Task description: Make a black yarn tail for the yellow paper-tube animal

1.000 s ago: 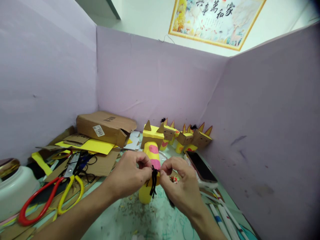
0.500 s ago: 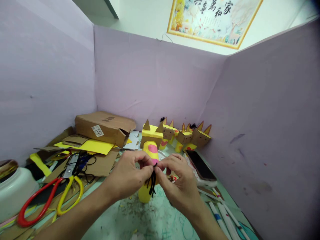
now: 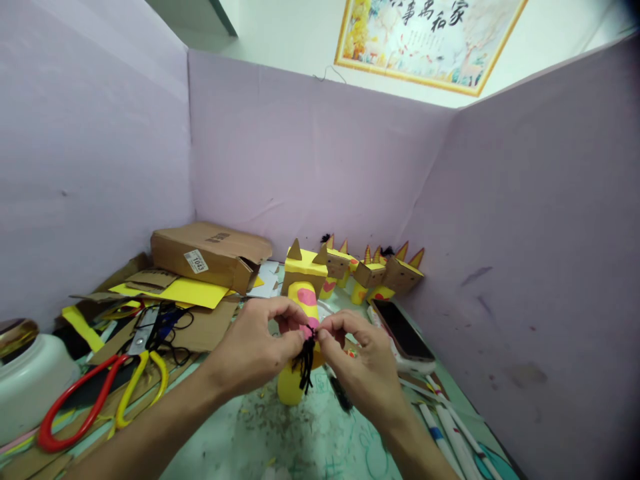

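A yellow paper-and-cardboard animal figure (image 3: 307, 295) with brown ears and pink spots stands in front of me, its lower part partly behind my fingers. A black yarn tassel (image 3: 306, 368) hangs against its near side, strands pointing down. My left hand (image 3: 260, 343) pinches the top of the tassel between thumb and forefinger. My right hand (image 3: 363, 363) is closed in a pinch just to the right of the knot, with a thin bit of the same yarn at its fingertips. A dark object (image 3: 341, 395) lies on the table, partly behind my right hand.
At left lie scissors (image 3: 143, 353) with red and yellow handles, cardboard, yellow paper and a white jar (image 3: 35, 380). A cardboard box (image 3: 215, 257) is behind them. Similar animal figures (image 3: 370, 273) stand at the back. A phone (image 3: 403, 330) and white tubes (image 3: 453, 433) are at right.
My right hand has drawn slightly right, opening a small gap from my left fingertips and the tassel's knot. More of the dark object on the table now shows.
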`<state>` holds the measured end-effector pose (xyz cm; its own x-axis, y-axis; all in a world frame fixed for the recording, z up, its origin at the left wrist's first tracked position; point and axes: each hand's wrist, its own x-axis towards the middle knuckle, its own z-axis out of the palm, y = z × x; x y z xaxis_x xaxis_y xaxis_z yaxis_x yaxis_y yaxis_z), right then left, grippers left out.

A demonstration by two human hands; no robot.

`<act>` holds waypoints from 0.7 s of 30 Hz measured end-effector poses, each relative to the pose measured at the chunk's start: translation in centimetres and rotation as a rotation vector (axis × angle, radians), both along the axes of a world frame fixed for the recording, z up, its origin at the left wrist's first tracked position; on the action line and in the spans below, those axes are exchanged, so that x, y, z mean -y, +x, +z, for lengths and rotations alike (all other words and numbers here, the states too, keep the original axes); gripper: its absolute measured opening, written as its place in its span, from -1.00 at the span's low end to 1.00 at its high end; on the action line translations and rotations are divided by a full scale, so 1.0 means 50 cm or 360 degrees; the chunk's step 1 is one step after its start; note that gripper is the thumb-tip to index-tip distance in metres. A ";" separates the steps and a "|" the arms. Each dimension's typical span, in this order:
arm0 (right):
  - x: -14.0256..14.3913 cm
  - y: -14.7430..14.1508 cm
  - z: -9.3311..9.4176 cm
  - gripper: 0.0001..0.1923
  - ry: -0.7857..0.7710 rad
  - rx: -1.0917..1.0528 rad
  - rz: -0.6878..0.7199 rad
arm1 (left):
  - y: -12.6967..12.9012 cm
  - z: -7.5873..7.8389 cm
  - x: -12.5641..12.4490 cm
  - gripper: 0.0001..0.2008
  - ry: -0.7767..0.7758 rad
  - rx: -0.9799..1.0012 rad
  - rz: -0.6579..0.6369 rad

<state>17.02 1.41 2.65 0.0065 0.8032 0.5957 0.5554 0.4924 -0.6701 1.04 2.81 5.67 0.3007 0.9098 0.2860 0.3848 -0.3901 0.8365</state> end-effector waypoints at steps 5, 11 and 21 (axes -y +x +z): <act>0.002 -0.004 -0.001 -0.87 -0.0037 -0.0021 0.0048 | 0.006 -0.006 0.003 -0.85 0.0140 0.0017 -0.0039; 0.003 -0.005 -0.003 -0.89 -0.0002 -0.0003 0.0047 | 0.018 -0.022 0.002 -0.87 0.0084 0.0073 0.0037; 0.002 -0.001 -0.001 -0.91 -0.0114 0.0036 -0.0042 | 0.013 -0.011 0.000 -0.89 -0.0053 0.0161 0.0103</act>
